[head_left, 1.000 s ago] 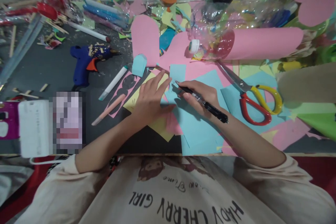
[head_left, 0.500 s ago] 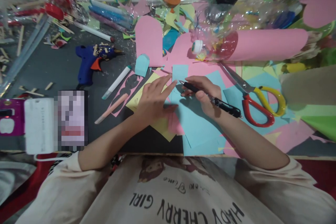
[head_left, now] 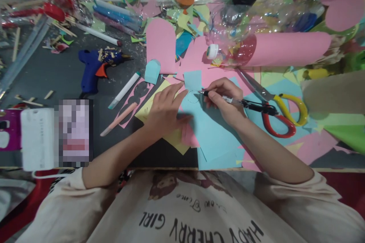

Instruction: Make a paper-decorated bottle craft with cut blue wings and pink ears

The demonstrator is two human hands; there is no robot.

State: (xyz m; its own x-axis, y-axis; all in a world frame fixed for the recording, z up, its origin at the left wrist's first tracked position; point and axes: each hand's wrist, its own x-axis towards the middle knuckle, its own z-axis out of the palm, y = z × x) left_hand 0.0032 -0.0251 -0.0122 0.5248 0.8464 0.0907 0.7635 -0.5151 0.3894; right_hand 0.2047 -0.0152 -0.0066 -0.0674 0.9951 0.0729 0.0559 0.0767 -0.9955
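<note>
My right hand (head_left: 225, 98) is closed around a black pen (head_left: 243, 104), its tip touching or just above a light blue paper sheet (head_left: 216, 136). A thin curved line shows on the sheet, left of the tip. Across the sheet's left edge my left hand (head_left: 165, 110) lies flat with its fingers stretched out, holding nothing. A yellow paper (head_left: 176, 144) shows partly beneath that hand. Beyond the fingertips is a small light blue square (head_left: 193, 79). Open scissors (head_left: 269, 97) with red and yellow handles lie right of my right hand.
To the left are a blue glue gun (head_left: 94, 66), a white marker (head_left: 124, 91), a peach marker (head_left: 118, 119), a phone (head_left: 75, 133) and a white box-shaped device (head_left: 38, 138). A bottle with a pink paper wrap (head_left: 291, 49) lies at the back, among paper scraps and plastic bottles.
My right hand has shifted slightly right, and the pen now lies flatter. A curved line on the blue sheet is now plainly visible. My left hand stays flat in nearly the same place.
</note>
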